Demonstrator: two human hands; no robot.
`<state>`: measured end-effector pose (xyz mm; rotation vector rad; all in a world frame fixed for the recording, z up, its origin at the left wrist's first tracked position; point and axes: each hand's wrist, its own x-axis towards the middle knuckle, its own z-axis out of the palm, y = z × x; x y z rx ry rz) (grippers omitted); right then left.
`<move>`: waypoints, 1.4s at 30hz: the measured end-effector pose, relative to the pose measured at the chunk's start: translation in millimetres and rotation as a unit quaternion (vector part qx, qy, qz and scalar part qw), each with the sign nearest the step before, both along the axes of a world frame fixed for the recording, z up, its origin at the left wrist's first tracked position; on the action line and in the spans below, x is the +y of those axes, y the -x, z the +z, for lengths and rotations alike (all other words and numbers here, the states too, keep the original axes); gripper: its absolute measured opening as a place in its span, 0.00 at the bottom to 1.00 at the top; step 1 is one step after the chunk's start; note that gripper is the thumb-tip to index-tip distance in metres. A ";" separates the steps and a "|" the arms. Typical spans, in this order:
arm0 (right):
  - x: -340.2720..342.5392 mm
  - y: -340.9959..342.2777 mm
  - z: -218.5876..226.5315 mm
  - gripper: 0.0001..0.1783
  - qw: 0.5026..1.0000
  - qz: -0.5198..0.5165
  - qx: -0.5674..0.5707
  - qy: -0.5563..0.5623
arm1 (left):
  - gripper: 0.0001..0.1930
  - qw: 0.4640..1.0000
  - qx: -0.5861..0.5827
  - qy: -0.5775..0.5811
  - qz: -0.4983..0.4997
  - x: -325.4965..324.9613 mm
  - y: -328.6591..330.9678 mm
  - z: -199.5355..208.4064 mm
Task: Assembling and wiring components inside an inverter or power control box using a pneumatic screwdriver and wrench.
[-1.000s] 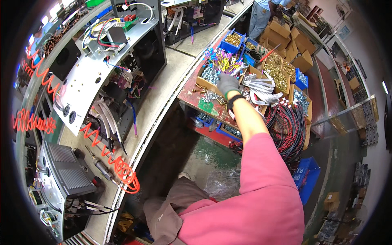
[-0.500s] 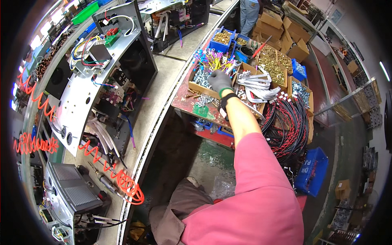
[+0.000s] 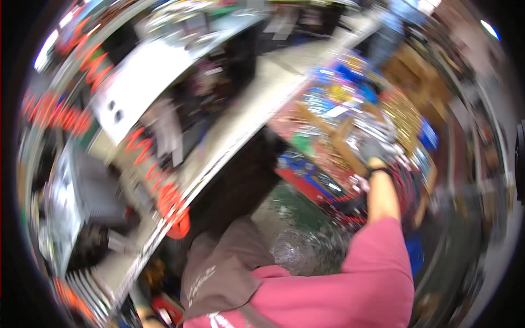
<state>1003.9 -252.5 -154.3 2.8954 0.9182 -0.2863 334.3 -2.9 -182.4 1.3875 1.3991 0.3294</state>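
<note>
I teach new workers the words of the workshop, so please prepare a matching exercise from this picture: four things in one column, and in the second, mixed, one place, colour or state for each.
Things:
1. right hand
2. coiled hose
3. clear plastic
4. apron

Descriptions:
A. orange-red
B. brown, worn by the person
C. grey-gloved, over the parts table
D. lying on the floor

Right pairs: 1-C, 2-A, 3-D, 4-B
</note>
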 end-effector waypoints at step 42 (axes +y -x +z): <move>208.2 493.9 118.2 0.11 0.700 0.227 0.624 -0.261 | 0.16 0.404 0.268 -0.161 0.860 -278.3 539.0 35.2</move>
